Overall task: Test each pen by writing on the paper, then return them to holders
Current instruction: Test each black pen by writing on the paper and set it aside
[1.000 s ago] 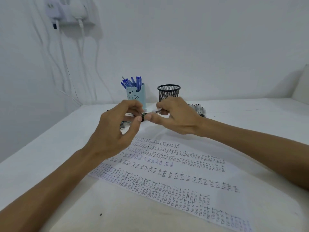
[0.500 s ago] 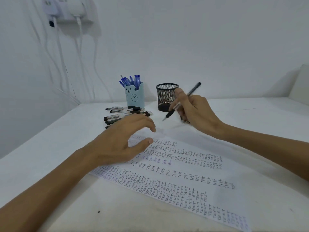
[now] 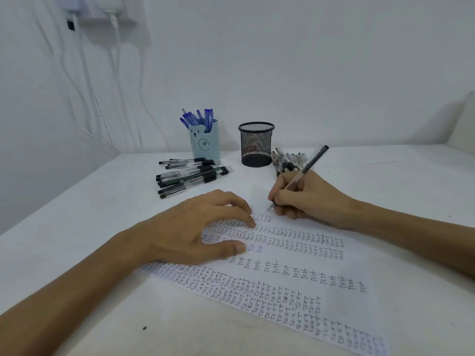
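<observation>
My right hand [image 3: 303,199] grips a black pen [image 3: 308,167] in a writing hold, its tip down at the top edge of the paper [image 3: 295,255]. The paper is covered with rows of the word "TEST". My left hand [image 3: 200,232] rests flat on the paper's left part, fingers spread. A light blue bear holder [image 3: 205,145] at the back holds several blue pens. Beside it stands a black mesh holder [image 3: 255,145]. Several black pens [image 3: 190,176] lie in a pile left of the paper, and more pens [image 3: 288,160] lie behind my right hand.
The white table [image 3: 77,227] meets a white wall at the back. A power strip [image 3: 102,14] with white cables hangs on the wall at the upper left. A pale cushion edge [image 3: 465,124] shows at the far right. A small dark speck [image 3: 144,328] lies near the front.
My hands were together on the pen a second ago. Since then my left hand dropped onto the paper and my right hand brought the pen down to the sheet.
</observation>
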Action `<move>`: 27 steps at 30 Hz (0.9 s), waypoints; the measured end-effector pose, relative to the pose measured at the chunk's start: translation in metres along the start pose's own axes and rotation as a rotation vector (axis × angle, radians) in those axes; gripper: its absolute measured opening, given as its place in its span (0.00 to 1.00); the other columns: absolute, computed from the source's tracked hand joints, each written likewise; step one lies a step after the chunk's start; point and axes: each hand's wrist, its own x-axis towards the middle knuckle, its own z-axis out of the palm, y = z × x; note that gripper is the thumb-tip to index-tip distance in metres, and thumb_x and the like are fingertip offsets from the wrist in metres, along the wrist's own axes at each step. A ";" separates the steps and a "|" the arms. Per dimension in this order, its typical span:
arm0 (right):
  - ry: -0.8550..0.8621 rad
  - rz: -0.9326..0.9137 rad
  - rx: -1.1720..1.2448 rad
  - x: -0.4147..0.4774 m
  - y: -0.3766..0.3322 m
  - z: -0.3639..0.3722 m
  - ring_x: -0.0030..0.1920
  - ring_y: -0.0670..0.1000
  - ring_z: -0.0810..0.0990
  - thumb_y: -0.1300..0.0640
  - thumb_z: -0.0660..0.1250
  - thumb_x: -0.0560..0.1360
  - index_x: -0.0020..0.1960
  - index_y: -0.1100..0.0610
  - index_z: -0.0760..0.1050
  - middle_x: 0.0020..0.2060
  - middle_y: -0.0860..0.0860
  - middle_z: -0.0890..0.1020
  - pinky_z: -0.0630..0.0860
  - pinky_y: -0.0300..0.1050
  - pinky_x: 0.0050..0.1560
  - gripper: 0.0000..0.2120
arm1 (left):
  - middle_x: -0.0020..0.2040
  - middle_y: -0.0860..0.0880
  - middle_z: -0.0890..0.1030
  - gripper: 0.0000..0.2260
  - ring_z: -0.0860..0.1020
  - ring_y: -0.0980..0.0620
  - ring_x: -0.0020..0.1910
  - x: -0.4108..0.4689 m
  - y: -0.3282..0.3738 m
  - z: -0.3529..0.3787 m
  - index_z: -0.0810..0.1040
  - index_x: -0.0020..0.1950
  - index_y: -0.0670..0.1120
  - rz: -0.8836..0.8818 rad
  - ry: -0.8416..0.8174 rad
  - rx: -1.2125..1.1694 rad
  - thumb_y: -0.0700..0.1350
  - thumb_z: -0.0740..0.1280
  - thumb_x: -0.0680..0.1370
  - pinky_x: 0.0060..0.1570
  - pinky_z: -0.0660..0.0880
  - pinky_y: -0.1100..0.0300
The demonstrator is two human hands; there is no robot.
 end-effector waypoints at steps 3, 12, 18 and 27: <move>-0.013 -0.051 -0.097 -0.003 0.002 0.000 0.28 0.52 0.72 0.67 0.68 0.76 0.42 0.68 0.77 0.29 0.58 0.81 0.70 0.39 0.29 0.05 | 0.70 0.64 0.71 0.18 0.70 0.61 0.71 0.000 0.000 0.000 0.76 0.69 0.61 0.003 0.000 0.018 0.64 0.65 0.81 0.69 0.71 0.56; -0.010 -0.116 -0.158 -0.004 0.001 0.002 0.31 0.54 0.76 0.67 0.70 0.74 0.39 0.66 0.77 0.28 0.57 0.81 0.73 0.39 0.35 0.06 | 0.72 0.65 0.68 0.20 0.69 0.61 0.72 0.000 0.001 -0.001 0.73 0.73 0.65 -0.004 -0.037 0.031 0.66 0.62 0.82 0.69 0.71 0.53; -0.022 -0.108 -0.148 -0.004 0.001 0.002 0.30 0.53 0.76 0.67 0.70 0.74 0.38 0.65 0.77 0.27 0.57 0.80 0.73 0.40 0.35 0.06 | 0.72 0.65 0.68 0.20 0.69 0.61 0.72 0.000 0.001 0.000 0.73 0.73 0.65 -0.006 -0.036 0.026 0.67 0.62 0.81 0.69 0.72 0.53; 0.000 -0.079 -0.167 -0.003 0.001 0.002 0.30 0.53 0.71 0.65 0.69 0.75 0.38 0.65 0.76 0.27 0.56 0.80 0.69 0.41 0.32 0.07 | 0.71 0.65 0.68 0.21 0.69 0.61 0.72 0.000 0.002 -0.001 0.74 0.72 0.65 -0.010 -0.035 0.005 0.67 0.62 0.81 0.69 0.72 0.53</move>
